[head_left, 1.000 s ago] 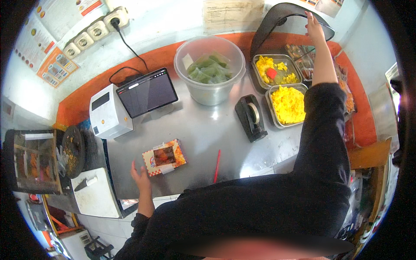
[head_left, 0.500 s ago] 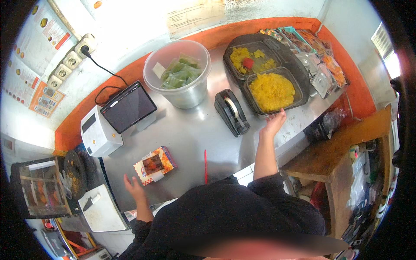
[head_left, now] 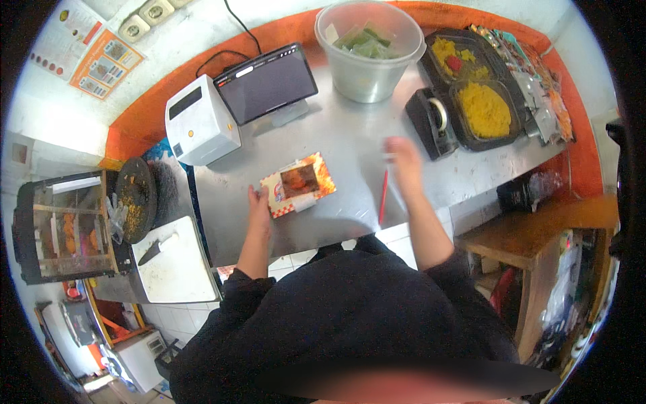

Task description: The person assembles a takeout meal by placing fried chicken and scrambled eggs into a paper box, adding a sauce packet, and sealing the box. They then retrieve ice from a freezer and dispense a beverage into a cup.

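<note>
Stainless steel forms the surface (head_left: pixel 350 195), its near edge running just ahead of the person's black-clothed body. Close to that edge, the left hand (head_left: pixel 258 202) is partly open, thumb and fingers apart, at the left side of a windowed cardboard food box (head_left: pixel 298 184); whether it presses on the card cannot be told. The box lies flat, a little left of the middle and clear of the near edge. To its right, the right hand (head_left: pixel 404 161) is motion-blurred beside a thin red stick (head_left: pixel 383 198); whether its fingers are closed or holding anything cannot be told. Bare steel stretches between the box and the stick, and more lies beyond the box.

Past the surface's left edge sits a white cutting board (head_left: pixel 178 276) with a knife (head_left: pixel 159 249) on it. Farther back, a black tape dispenser (head_left: pixel 424 124) stands on the right, a white label printer (head_left: pixel 202 124) and a tablet (head_left: pixel 269 84) on the left. Behind are a translucent bucket (head_left: pixel 367 77) and a dark case (head_left: pixel 516 91) containing yellow food (head_left: pixel 484 111), before an orange wall band (head_left: pixel 151 111).
</note>
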`<action>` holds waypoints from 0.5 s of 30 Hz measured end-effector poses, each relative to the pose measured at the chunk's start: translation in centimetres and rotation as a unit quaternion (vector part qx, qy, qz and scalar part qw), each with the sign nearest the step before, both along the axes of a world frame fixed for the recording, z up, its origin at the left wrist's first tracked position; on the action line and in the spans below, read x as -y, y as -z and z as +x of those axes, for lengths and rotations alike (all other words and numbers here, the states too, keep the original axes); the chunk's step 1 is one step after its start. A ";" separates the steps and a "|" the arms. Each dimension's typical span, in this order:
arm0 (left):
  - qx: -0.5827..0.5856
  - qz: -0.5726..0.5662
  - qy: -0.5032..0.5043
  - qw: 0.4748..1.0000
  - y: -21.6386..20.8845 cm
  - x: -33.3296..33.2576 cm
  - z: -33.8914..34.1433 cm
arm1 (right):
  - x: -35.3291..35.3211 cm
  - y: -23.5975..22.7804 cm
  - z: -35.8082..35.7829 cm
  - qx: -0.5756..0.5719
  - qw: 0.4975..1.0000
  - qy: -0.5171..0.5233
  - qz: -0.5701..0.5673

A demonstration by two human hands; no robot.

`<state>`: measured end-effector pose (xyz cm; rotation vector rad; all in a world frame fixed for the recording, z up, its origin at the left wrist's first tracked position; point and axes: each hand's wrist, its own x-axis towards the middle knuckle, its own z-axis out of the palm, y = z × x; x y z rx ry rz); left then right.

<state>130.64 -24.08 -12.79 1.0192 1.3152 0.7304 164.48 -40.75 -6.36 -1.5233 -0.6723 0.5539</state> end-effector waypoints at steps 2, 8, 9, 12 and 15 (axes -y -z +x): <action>0.027 -0.032 0.043 0.998 -0.6 -0.2 0.8 | -4.4 1.8 -6.4 0.052 0.971 -0.088 -0.215; 0.045 -0.013 0.107 0.993 -1.8 0.6 2.7 | -6.9 2.8 -13.2 0.112 0.921 -0.098 -0.361; 0.053 0.003 0.112 0.992 -2.1 1.1 2.9 | -5.9 2.3 -13.4 0.122 0.928 -0.082 -0.343; 0.070 -0.007 0.156 0.985 -4.0 3.4 4.2 | -1.6 0.5 -13.3 0.111 0.946 -0.019 -0.304; 0.100 -0.031 0.267 0.958 -6.5 7.7 7.3 | 5.7 -0.6 -12.2 0.072 0.944 0.063 -0.316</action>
